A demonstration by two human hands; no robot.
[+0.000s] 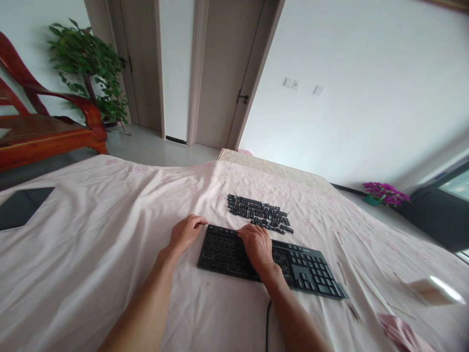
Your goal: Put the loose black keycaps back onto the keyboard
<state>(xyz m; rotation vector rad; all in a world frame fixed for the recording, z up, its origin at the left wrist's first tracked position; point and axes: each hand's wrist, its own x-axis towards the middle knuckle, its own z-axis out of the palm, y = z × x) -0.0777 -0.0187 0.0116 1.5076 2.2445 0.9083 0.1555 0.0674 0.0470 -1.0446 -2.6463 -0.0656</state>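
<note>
A black keyboard (227,259) lies slightly askew on the cloth. Most of its left and middle part is stripped of keycaps, while its right-hand blocks still carry theirs. My left hand (185,232) is by the top left corner, thumb and fingers drawn together, fingertips at or close to the edge. Over the upper row rests my right hand (256,243), its fingers bent and closed near the top keys; anything between them is hidden. Just beyond the keyboard, loose black keycaps (256,209) lie grouped in rows.
A pale flowered cloth (146,234) covers the surface. Cotton swabs (343,273), tweezers (353,311), a blurred container (434,292) and a pink cloth (403,332) lie right. A dark flat tablet-like object (25,208) is far left. The cable (268,322) runs toward me.
</note>
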